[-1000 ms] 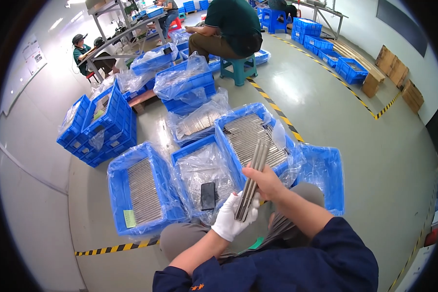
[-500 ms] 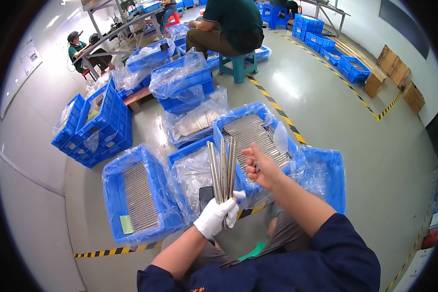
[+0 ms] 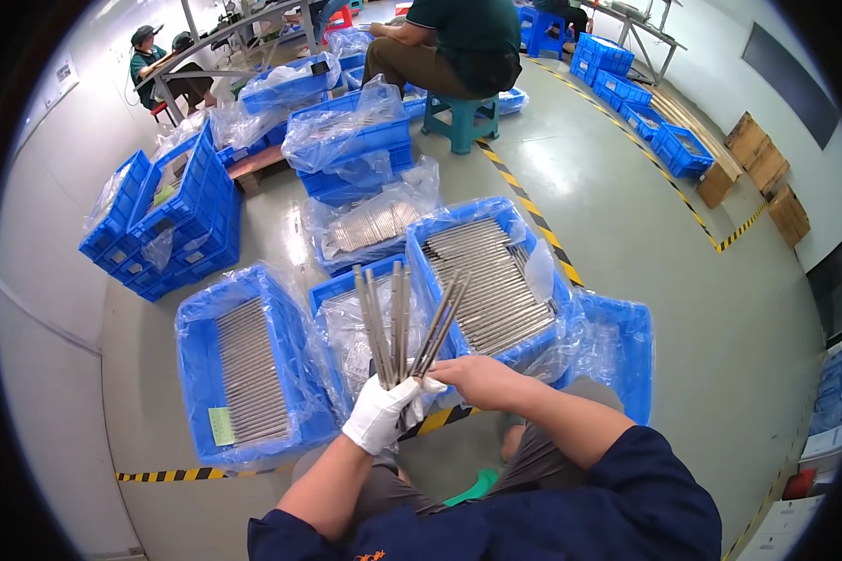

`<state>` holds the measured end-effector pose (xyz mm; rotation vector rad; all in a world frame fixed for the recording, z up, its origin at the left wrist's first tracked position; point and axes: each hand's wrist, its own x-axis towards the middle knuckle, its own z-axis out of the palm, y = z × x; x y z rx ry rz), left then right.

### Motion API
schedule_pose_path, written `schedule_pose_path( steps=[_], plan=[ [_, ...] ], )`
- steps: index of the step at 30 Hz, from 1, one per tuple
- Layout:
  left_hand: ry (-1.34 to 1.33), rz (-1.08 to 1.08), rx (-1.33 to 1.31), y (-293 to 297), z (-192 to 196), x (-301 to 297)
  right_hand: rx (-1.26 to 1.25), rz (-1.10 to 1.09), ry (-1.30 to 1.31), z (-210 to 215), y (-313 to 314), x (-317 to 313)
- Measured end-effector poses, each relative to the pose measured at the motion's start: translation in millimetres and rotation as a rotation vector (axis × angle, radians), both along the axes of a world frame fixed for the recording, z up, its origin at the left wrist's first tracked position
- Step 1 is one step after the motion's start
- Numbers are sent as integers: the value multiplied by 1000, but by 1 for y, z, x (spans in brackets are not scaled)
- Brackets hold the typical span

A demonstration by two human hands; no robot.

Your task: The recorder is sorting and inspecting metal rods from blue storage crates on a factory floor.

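Observation:
My left hand (image 3: 378, 417), in a white glove, is closed around the lower ends of several slim metal rods (image 3: 400, 323). The rods stand up out of the fist and fan apart, with a few leaning right. Bare, my right hand (image 3: 482, 381) reaches in from the right, its fingers closed at the base of the right-leaning rods; its thumb is hidden. Just beyond the hands is a blue crate lined with clear plastic (image 3: 332, 304), partly covered by the rods. To its right, another blue crate (image 3: 419, 245) holds rows of similar rods.
On the left, a lined blue crate (image 3: 192, 374) holds rods and a green-yellow slip (image 3: 222, 425). A blue crate (image 3: 638, 360) with plastic stands at the right. Stacked crates (image 3: 189, 220) rise farther left. Ahead, a person sits on a teal stool (image 3: 460, 122) beside striped floor tape (image 3: 524, 201).
My right hand has come down and left onto the rods. My left hand has moved slightly left with the bundle, and the rods are fanned wider. The view has shifted slightly.

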<state>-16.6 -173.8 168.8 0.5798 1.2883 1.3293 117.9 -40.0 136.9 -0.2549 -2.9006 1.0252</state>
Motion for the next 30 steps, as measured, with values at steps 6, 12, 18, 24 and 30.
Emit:
schedule_pose_path(
  steps=[6,12,18,24,30],
  plan=[
    [18,-5,18,-10,2,-9,-408,-253,-52,45,18,-1],
    [-1,-6,23,-6,2,1,-1212,-446,316,47,33,2],
    [6,10,-29,-8,-6,1,-1524,-407,624,58,41,12],
    [-7,11,-5,-3,-7,2,-1360,-417,593,55,45,12],
    [-73,-13,-113,-3,-1,4,-766,-521,642,59,35,8]
  ],
)
